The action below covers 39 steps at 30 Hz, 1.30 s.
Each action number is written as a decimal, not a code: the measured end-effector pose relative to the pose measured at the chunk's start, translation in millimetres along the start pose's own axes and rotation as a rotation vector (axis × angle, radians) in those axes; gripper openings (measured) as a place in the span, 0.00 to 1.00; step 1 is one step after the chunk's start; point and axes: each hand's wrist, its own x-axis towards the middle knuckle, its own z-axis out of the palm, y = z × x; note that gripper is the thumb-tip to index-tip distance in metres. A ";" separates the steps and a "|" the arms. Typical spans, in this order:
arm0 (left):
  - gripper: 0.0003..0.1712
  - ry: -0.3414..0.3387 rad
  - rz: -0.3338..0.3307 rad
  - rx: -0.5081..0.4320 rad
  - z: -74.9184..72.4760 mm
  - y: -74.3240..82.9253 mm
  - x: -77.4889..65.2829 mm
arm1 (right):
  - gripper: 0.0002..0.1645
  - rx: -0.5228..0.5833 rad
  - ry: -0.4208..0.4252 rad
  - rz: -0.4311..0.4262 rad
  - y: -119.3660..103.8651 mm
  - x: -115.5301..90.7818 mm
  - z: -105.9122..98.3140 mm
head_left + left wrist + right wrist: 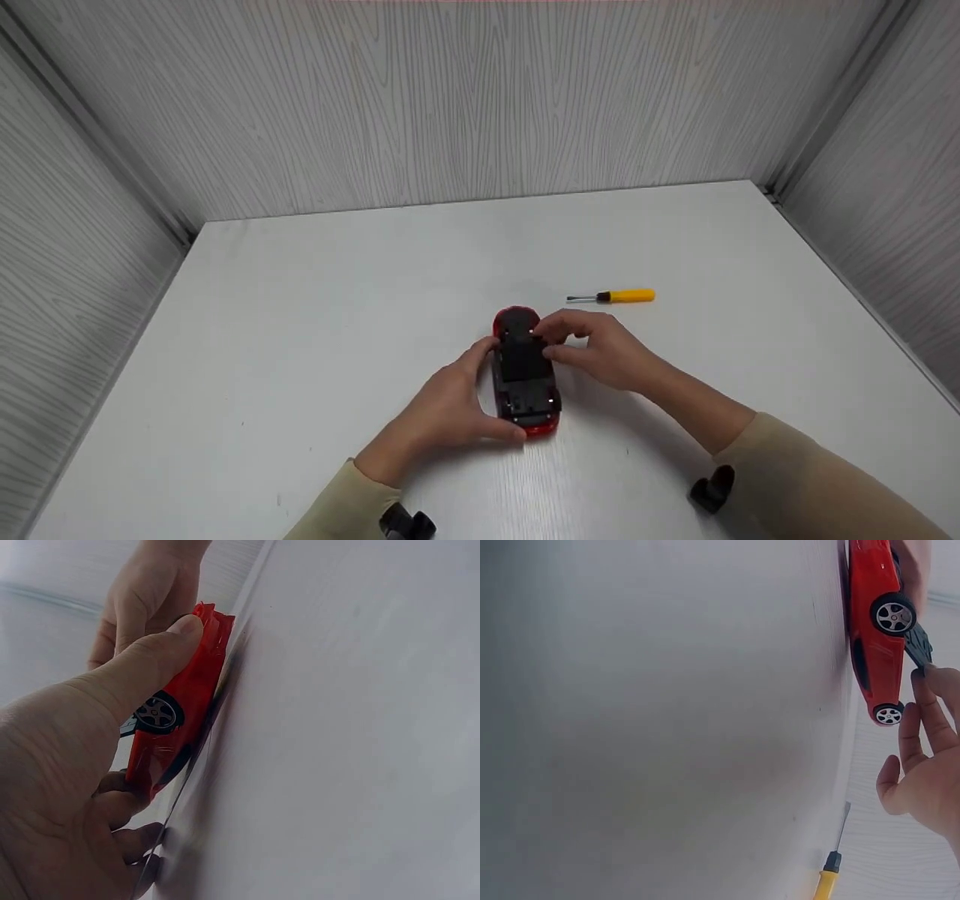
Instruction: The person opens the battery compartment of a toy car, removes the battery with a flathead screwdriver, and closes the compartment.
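A red toy car (529, 397) lies upside down on the table, its black underside facing up. My left hand (450, 409) grips it from the left, with the thumb at the near end and the fingers along the side. In the left wrist view, that thumb presses on the red body (196, 686) near a wheel (157, 712). My right hand (604, 351) is over the car's right side. Its thumb and index finger pinch a small dark plate (918, 646), which stands tilted up from the underside in the right wrist view.
A screwdriver (628, 295) with a yellow handle lies on the white table (337, 315), beyond the right hand. Wood-grain panels (480, 105) enclose the table at the back and on both sides.
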 end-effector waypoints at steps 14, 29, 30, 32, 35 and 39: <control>0.78 0.001 -0.026 -0.018 -0.2 0.3 2.5 | 0.13 0.130 0.085 -0.015 -0.9 2.3 -0.8; 0.78 0.024 0.007 -0.017 1.2 -1.1 1.1 | 0.15 0.272 0.168 0.044 15.1 -9.1 -33.7; 0.78 0.026 0.009 -0.015 1.2 -1.2 1.1 | 0.15 0.276 0.174 0.042 17.6 -10.4 -36.0; 0.77 0.026 0.009 -0.014 1.3 -0.8 0.6 | 0.15 0.278 0.182 0.040 22.2 -13.3 -40.6; 0.77 0.023 0.003 -0.012 1.1 -0.5 -0.3 | 0.16 0.267 0.182 0.067 28.9 -17.1 -46.8; 0.77 0.022 -0.002 -0.015 1.0 -0.4 -1.0 | 0.19 0.248 0.165 0.123 37.2 -21.3 -53.5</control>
